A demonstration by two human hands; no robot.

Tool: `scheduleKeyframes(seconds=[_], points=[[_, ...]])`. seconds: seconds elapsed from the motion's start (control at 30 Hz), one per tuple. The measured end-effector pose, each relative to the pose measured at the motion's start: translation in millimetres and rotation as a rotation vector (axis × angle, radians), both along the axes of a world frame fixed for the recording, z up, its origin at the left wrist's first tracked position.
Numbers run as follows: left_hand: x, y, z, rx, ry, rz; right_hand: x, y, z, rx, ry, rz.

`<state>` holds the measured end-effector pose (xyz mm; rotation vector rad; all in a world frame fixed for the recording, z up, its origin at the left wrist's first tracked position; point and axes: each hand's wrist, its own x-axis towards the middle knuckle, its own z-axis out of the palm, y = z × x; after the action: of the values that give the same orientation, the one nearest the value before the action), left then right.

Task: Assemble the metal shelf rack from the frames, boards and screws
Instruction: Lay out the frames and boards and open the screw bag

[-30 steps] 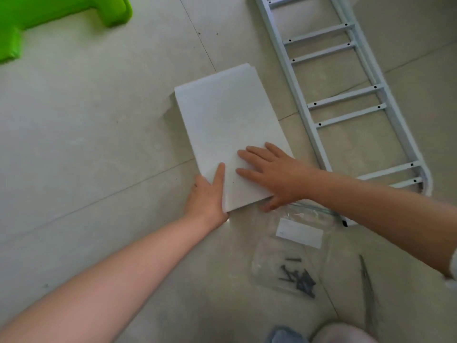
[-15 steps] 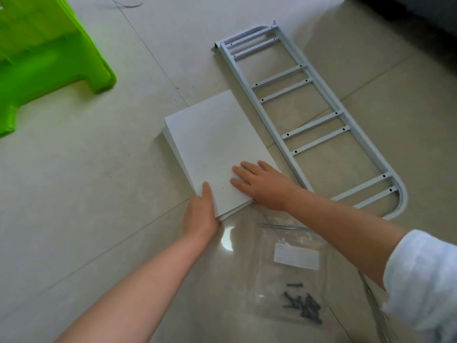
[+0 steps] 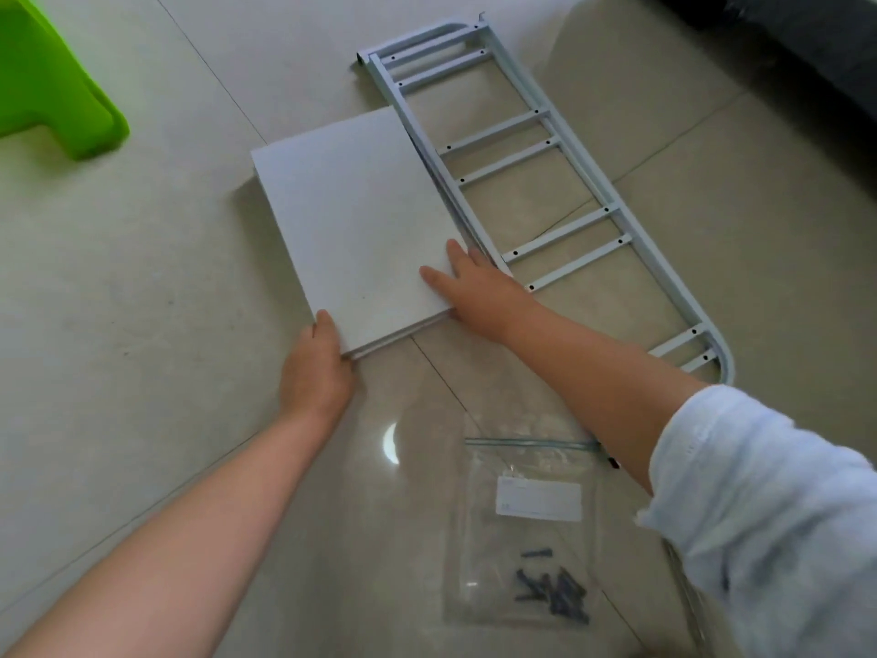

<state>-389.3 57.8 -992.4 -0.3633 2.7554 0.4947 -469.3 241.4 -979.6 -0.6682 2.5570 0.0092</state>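
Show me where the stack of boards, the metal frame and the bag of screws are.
stack of boards (image 3: 351, 225), head view, bare middle of the top board.
metal frame (image 3: 564, 227), head view, on a cross rung.
bag of screws (image 3: 553, 596), head view, on the dark screws inside.

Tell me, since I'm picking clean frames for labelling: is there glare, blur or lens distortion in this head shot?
Head view: a bright crescent of glare sits on the glossy beige tiled floor; wide-angle bending curves the pale blue metal ladder frame; the light blue sleeve at the edge is soft; the stack of white boards is sharp, casting a soft shadow leftward.
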Motion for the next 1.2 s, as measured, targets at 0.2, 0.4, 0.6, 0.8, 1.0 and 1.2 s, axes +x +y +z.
scheduleKeyframes(seconds=[0.2, 0.4, 0.6, 0.8, 1.0, 1.2], points=[[-4, 1, -2, -0.092, -0.024, -0.08, -12, 2, 0, 0.014, 0.006, -0.052], [-2, -1, 2, -0.098, -0.061, -0.123, 37, 20, 31, -0.114, 0.093, -0.017], [41, 9, 4, -0.053, 0.225, -0.346, 118, 67, 28, 0.057, -0.254, -0.006], [83, 47, 9, 0.199, -0.137, -0.355, 142, 75, 6, 0.155, -0.097, -0.201], [87, 71, 16, 0.372, -0.245, -0.192, 122, 70, 4, 0.087, -0.1, -0.196], [82, 75, 21, 0.595, -0.229, 0.073, 100, 58, 30, -0.129, -0.163, -0.176]])
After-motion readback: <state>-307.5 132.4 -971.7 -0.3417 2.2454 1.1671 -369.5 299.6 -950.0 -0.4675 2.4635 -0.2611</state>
